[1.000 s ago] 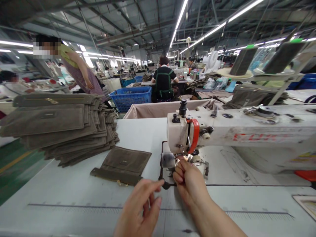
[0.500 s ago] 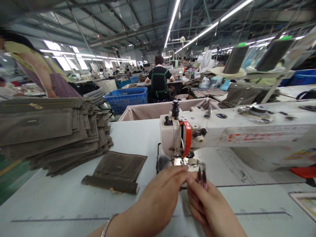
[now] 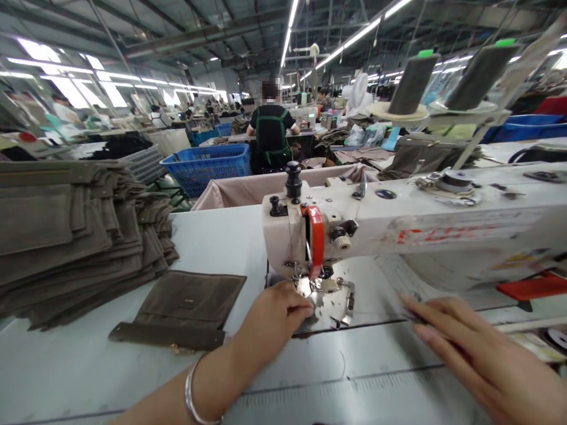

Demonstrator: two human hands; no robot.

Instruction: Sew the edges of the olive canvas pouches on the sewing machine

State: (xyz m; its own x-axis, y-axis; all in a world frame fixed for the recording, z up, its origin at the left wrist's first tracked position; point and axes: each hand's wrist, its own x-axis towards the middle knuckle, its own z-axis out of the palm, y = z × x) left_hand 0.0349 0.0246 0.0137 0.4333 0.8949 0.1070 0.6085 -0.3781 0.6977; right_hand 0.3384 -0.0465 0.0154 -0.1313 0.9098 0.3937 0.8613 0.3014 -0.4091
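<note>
My left hand (image 3: pixel 279 316) is at the front of the sewing machine (image 3: pixel 292 236), beside its metal needle plate (image 3: pixel 334 307). Its thumb and forefinger are pressed together; whatever they pinch is too small to make out. Apart from it, my right hand (image 3: pixel 469 348) hovers over the table at the right, thumb and fingers pointing left. Motion smears its fingertips, and a dark sliver between them cannot be identified. A grey-brown fabric piece (image 3: pixel 190 301) with a rolled or folded front edge and a small gold-coloured fitting lies left of my left hand.
A tall stack of similar fabric pieces (image 3: pixel 84 230) stands at the left. Thread cones (image 3: pixel 411 82) rise behind the machine. Beyond the table are a pink cloth-lined bin (image 3: pixel 230 190), a blue basket (image 3: pixel 208 168) and a seated person (image 3: pixel 271 133). A ruler scale (image 3: pixel 292 396) marks the table's front.
My hands have parted: the right, which held thread snips, has swung right, while the left stays by the needle plate. The view has shifted, and the person at the left is out of sight.
</note>
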